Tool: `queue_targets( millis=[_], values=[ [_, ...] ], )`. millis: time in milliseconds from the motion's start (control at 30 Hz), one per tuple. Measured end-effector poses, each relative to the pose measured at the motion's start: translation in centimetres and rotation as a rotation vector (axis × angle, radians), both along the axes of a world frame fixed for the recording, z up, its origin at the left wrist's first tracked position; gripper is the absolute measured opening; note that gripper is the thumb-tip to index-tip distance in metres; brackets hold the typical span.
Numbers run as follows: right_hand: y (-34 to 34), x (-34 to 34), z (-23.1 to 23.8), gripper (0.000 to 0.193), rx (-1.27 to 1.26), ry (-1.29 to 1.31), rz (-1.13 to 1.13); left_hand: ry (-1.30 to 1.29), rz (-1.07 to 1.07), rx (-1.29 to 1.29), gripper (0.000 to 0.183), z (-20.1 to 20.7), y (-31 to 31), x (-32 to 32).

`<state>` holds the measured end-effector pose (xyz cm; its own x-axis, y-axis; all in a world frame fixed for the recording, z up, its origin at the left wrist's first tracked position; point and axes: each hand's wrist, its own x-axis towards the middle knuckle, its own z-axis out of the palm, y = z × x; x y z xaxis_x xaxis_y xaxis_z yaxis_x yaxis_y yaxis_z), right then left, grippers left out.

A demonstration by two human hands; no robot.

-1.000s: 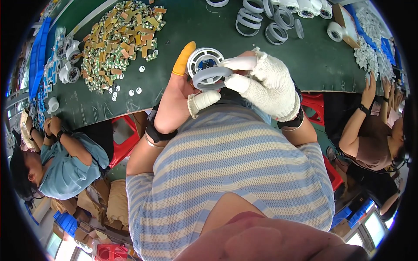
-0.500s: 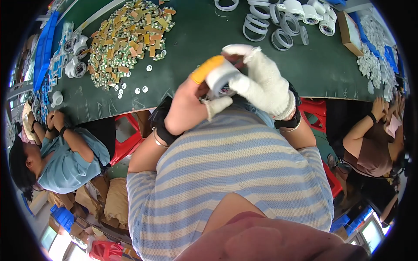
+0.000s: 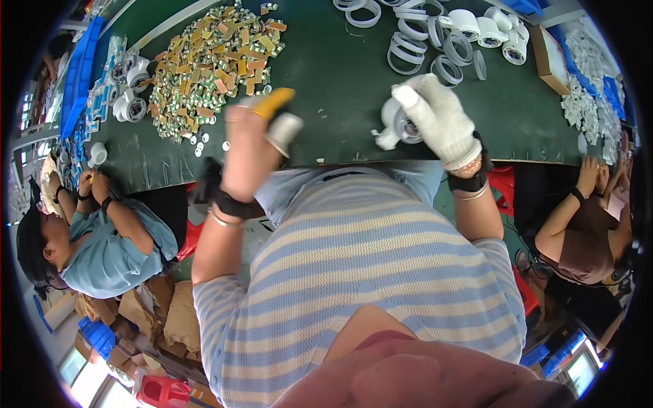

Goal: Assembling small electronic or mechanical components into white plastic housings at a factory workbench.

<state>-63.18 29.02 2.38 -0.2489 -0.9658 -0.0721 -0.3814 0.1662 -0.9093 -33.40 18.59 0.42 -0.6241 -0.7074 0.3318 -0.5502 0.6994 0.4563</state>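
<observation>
My right hand (image 3: 442, 122), in a white knitted glove with bare skin at the wrist, grips a white camera housing (image 3: 392, 121) at the table's near edge. The housing has a dark round lens face, partly covered by the gloved fingers, and a small white bracket sticks out on its left. My left hand (image 3: 248, 153), somewhat blurred, is over the near edge with nothing in it. A yellow cot covers one of its fingers and a white one its thumb, and the two stand apart. Close beyond it spreads a heap of small green and orange circuit boards (image 3: 211, 64).
White rings (image 3: 406, 53) and finished-looking white cameras (image 3: 490, 32) lie at the far right, beside a cardboard box (image 3: 549, 61) and clear plastic parts (image 3: 588, 102). More cameras (image 3: 129, 107) lie left. Small white discs (image 3: 199, 146) dot the table (image 3: 326, 81). People sit at both sides.
My left hand has let go of the camera housing and moved left toward the circuit boards. My right hand has carried the housing a little to the right.
</observation>
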Motion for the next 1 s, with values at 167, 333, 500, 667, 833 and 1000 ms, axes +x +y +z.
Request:
queue_targets(
  millis=[167,333,500,667,833,1000],
  values=[
    [-2.7,-2.3,-1.4,0.027,-0.252,0.746,0.009,-0.268,0.21,-0.252,0.022,-4.8,-5.1,3.4],
    [1.6,0.0,0.0,0.02,-0.462,0.848,0.073,-0.076,0.287,-0.058,0.03,-4.2,-4.2,3.2],
    [3.6,2.4,-1.8,0.019,-0.361,0.888,0.02,0.547,0.131,0.753,0.026,-2.1,0.1,-0.2],
    [2.7,1.7,-3.2,0.02,-0.475,0.738,-0.016,0.512,-0.035,0.944,0.031,-0.9,2.3,-4.0],
    [1.6,1.5,-0.1,0.005,-0.435,0.2,0.117,0.544,-0.083,1.083,0.029,-0.6,3.3,-5.1],
    [1.1,1.8,1.1,0.008,-0.194,0.231,0.361,0.555,-0.123,1.14,0.027,0.6,4.1,-4.7]
  ],
)
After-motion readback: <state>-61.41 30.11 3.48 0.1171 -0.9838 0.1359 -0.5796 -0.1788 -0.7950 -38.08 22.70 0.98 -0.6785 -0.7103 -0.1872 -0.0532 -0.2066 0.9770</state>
